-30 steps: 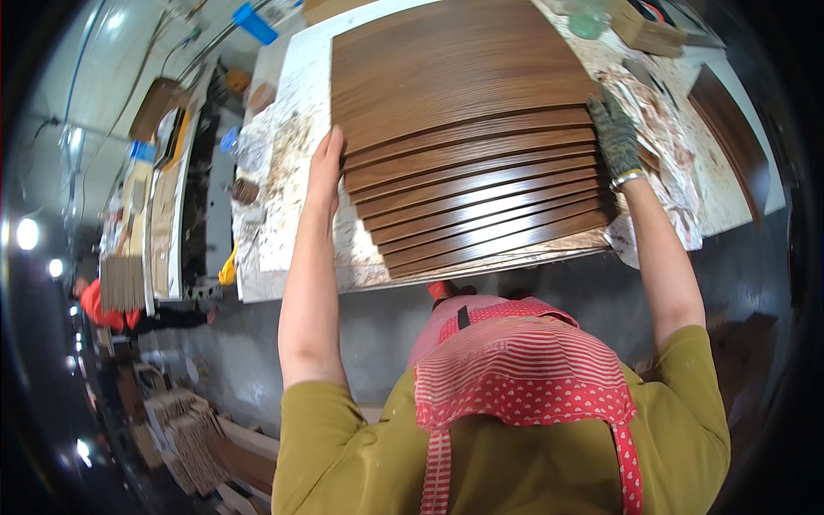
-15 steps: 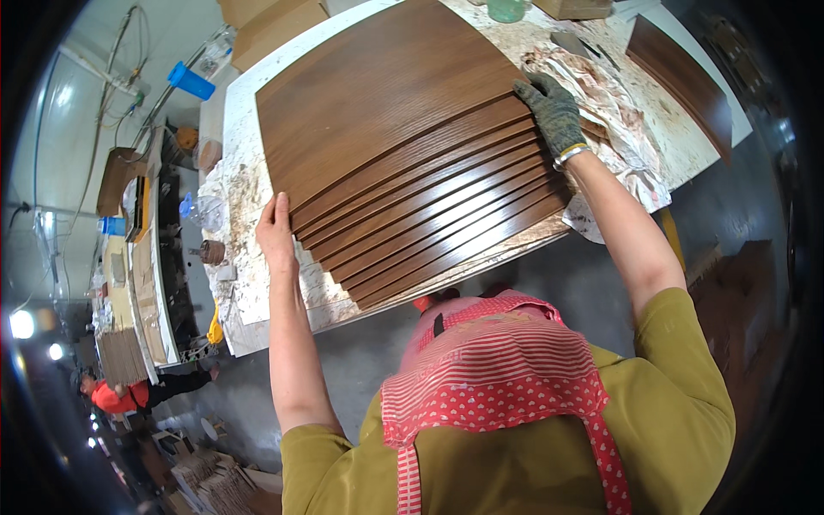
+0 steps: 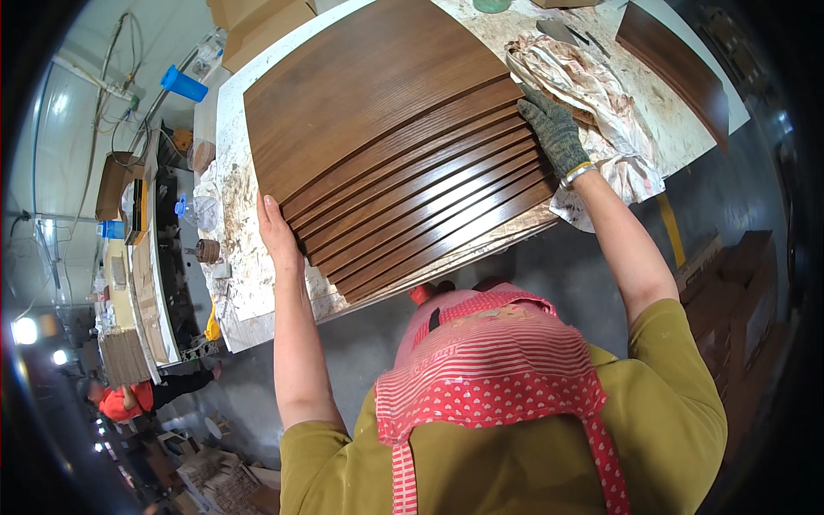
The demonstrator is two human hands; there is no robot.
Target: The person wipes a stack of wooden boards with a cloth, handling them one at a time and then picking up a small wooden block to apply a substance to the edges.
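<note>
around me is a workshop with a grey floor [image 3: 249, 378], and in front of me stands a pale, stained worktable [image 3: 678, 112]. the stack of brown wood-grain panels [image 3: 386, 120] lies on it, directly before me, its near edges stepped like shallow stairs. my bare left hand [image 3: 279, 232] rests along the stack's left side near the front corner, the fingers stretched out rather than curled, the palm turned in to the edges. my right hand [image 3: 556, 133], in a dark knitted glove, lies against the opposite side, its fingers extended too, the fingertips at the edge of the upper panels. neither hand is closed into a fist; the stack sits between the two, and i can't tell how hard they press. just beyond my glove is a crumpled, stained cloth [image 3: 592, 90], with a separate brown panel [image 3: 674, 64] farther right.
</note>
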